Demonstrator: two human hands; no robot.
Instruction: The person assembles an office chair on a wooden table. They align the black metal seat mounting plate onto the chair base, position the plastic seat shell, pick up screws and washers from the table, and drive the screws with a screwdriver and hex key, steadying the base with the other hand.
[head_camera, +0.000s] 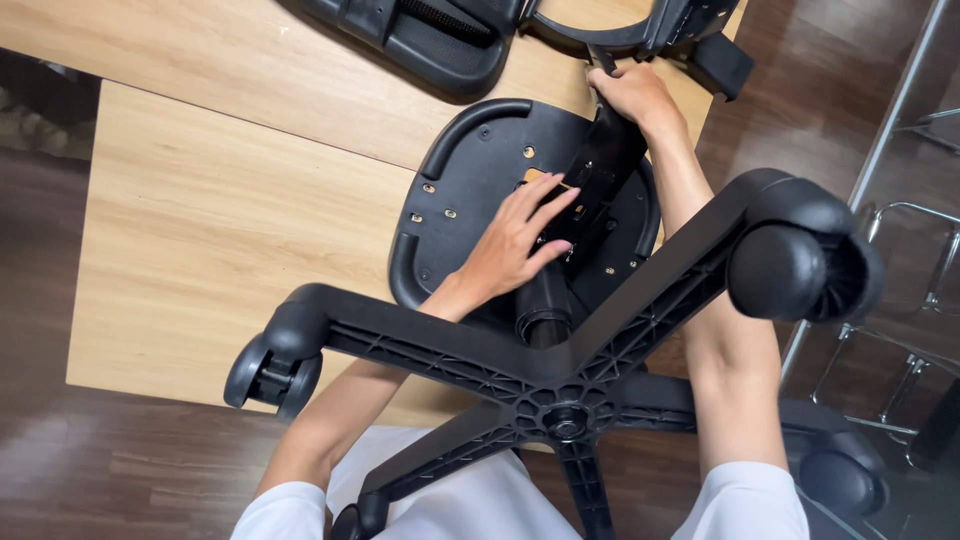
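Note:
A black office-chair seat pan (470, 160) lies upside down on a light wooden table (220, 230). A black metal mechanism plate (600, 165) rests on it, with the gas cylinder (545, 305) rising toward me into a black star base (560, 390) with casters (800, 265). My left hand (515, 240) lies flat with fingers spread on the mechanism plate. My right hand (630, 95) grips the far end of the mechanism near the seat's back edge.
A black mesh chair back (440, 40) and a black armrest part (700, 40) lie at the table's far side. Another caster (270, 370) hangs at the near left. Metal chair frames (900, 300) stand on the dark wood floor at right.

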